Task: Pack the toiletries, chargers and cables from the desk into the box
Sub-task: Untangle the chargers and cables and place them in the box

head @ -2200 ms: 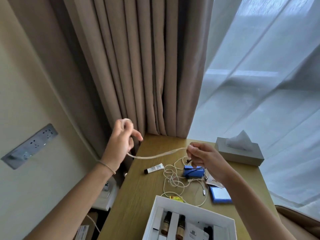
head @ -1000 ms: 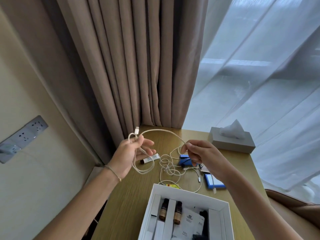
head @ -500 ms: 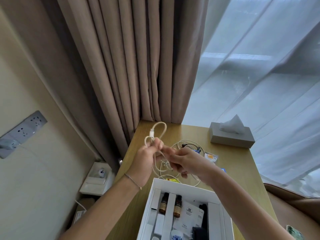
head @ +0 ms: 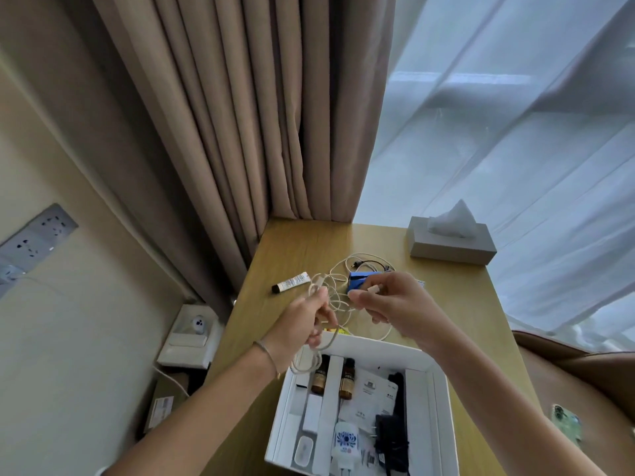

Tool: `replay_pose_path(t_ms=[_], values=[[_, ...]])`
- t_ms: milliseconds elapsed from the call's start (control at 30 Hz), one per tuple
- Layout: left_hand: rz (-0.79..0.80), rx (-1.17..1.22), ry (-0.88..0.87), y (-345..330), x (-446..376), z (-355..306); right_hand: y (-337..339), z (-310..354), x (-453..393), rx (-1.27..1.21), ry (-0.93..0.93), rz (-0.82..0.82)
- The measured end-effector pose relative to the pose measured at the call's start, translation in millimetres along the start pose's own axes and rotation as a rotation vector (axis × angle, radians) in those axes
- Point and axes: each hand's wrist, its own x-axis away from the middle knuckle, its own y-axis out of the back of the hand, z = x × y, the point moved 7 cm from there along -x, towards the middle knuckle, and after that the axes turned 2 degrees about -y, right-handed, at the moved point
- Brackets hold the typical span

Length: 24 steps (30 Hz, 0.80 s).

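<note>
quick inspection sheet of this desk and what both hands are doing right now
Surface: wooden desk, box at its near edge.
Job's things: white box open, holding two brown bottles, a white charger and black items; small tube and blue item lie on the desk.
Clutter: tissue box at the far right.
Grippers: left hand grips the coiled white cable; right hand pinches its end.
Cables: more white and black cable lies loose behind the hands.
Surroundings: beige curtain, sheer curtain, wall sockets.
</note>
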Motion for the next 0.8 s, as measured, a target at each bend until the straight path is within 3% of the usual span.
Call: replay_pose_path(t_ms=[233, 333, 500, 667, 800], values=[[0.361, -0.224, -0.086, -47.2, 14.5, 12.0, 1.2, -18.7, 2.3, 0.211, 0.0, -0.072], [0.275, -0.237, -0.071, -50.5, 11.0, 27.1, 4.4, -38.4, 4.4, 0.207, -0.067, -0.079], [0.146, -0.156, 0.11, -64.8, -0.5, 82.4, 18.2, -75.2, 15.3, 0.175, -0.166, -0.146], [0.172, -0.31, 0.276, -80.6, -15.9, 144.6, 31.6, -117.5, 39.9, 0.124, -0.292, -0.167], [0.097, -0.389, 0.382, -86.3, -28.8, 179.8, 33.7, -142.9, 62.4, 0.078, -0.356, -0.175]])
